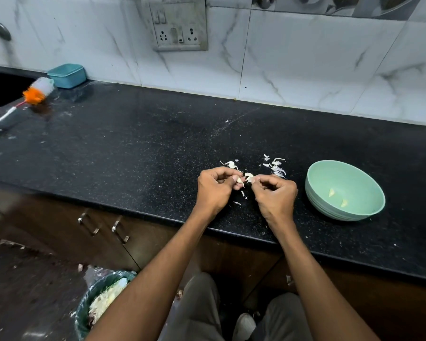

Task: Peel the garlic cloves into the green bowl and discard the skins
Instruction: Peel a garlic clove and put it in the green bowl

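Note:
My left hand (215, 190) and my right hand (276, 194) meet over the black counter, fingers curled. Between their fingertips they pinch a garlic clove (249, 177) with pale skin partly lifted. Loose white skins (276, 166) lie scattered on the counter just beyond my hands, and a few bits (237, 203) sit below them. The green bowl (369, 185) stands to the right of my right hand with two peeled cloves (338, 198) inside.
A lined waste bin (89, 299) with scraps stands on the floor at lower left. A teal box (67, 75) and an orange-and-white brush (35, 93) lie at the counter's far left by the sink. A socket panel (177, 25) is on the tiled wall.

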A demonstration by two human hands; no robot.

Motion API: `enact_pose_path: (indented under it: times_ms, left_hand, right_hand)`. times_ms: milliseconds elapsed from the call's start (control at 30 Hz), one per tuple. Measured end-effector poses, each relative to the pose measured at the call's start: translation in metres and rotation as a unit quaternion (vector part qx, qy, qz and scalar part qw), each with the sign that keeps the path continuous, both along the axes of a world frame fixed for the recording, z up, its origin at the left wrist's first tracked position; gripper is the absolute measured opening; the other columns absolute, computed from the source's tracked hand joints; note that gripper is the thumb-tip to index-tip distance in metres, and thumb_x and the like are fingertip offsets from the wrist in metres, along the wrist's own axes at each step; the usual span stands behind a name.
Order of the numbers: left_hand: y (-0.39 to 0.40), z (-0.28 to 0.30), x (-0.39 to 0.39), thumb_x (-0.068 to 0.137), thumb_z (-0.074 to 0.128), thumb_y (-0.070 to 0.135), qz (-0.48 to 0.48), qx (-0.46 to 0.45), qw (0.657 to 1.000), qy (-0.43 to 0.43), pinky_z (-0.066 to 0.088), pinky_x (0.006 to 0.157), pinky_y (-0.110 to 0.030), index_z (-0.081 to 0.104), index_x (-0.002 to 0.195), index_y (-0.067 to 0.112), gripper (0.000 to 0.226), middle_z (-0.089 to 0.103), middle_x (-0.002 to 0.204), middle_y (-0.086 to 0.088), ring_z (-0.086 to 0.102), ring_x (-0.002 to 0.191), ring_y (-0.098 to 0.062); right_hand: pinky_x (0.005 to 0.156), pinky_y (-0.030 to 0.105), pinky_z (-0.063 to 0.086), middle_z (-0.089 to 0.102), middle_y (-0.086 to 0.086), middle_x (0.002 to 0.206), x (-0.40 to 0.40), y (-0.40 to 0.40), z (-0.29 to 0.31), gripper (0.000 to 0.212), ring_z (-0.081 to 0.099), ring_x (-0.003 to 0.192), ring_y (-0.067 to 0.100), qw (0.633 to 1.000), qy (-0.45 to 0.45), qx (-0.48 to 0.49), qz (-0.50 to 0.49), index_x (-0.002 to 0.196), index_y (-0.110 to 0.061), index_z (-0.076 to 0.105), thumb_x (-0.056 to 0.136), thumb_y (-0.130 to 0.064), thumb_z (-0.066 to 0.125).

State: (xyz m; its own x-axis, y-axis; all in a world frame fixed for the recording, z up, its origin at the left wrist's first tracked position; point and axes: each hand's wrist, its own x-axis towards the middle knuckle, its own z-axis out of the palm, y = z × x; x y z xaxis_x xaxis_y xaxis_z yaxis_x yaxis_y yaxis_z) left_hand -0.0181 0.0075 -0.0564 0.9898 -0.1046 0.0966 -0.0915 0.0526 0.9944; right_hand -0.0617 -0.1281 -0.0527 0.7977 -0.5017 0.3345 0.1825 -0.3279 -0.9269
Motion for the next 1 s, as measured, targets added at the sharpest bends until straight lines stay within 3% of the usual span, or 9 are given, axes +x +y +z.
enact_pose_path:
  times_ms: [233, 433, 633, 1000]
  left_hand:
    - [0.0005, 0.0002, -0.0002, 0.092, 0.067, -0.004, -0.007, 0.006, 1.0, -0.016, 0.061, 0.082, -0.036, 0.077, 0.093, 0.002, 0.012, 0.078, 0.084, -0.012, 0.073, 0.073, -0.019]
    - [0.0012, 0.0012, -0.0011, 0.091, 0.069, -0.004, -0.001, 0.008, 1.0, -0.01, 0.061, 0.077, -0.033, 0.077, 0.091, 0.003, 0.011, 0.076, 0.077, -0.009, 0.07, 0.069, -0.019]
    - [0.0002, 0.0038, -0.0022, 0.089, 0.072, -0.002, -0.003, -0.001, 1.0, 0.012, 0.059, 0.07, -0.027, 0.077, 0.091, 0.003, 0.007, 0.074, 0.073, -0.009, 0.068, 0.065, -0.014]
    - [0.0012, 0.0038, -0.0016, 0.089, 0.073, -0.002, 0.009, 0.0, 1.0, 0.023, 0.06, 0.069, -0.026, 0.077, 0.088, 0.005, 0.007, 0.074, 0.07, -0.006, 0.068, 0.063, -0.015]
  right_hand:
    - [0.055, 0.03, 0.055, 0.072, -0.006, 0.07, 0.0008, 0.0015, -0.0021, 0.01, 0.064, 0.056, 0.017, 0.997, 0.019, -0.076, 0.018, 0.077, -0.013, 0.078, 0.083, -0.006, 0.074]
    - [0.06, 0.017, 0.049, 0.07, -0.004, 0.076, 0.0007, 0.0043, -0.0024, 0.009, 0.061, 0.058, 0.011, 0.988, -0.005, -0.149, 0.03, 0.074, -0.019, 0.075, 0.079, -0.011, 0.077]
    - [0.055, 0.008, 0.037, 0.06, -0.013, 0.066, -0.0023, 0.0053, -0.0035, 0.007, 0.058, 0.055, 0.005, 0.976, -0.013, -0.214, 0.026, 0.077, -0.017, 0.08, 0.08, -0.011, 0.077]
    - [0.051, 0.022, 0.045, 0.062, -0.007, 0.066, -0.0034, 0.0074, -0.0039, 0.011, 0.056, 0.052, 0.006, 0.969, -0.022, -0.243, 0.035, 0.079, -0.019, 0.081, 0.08, -0.023, 0.07]
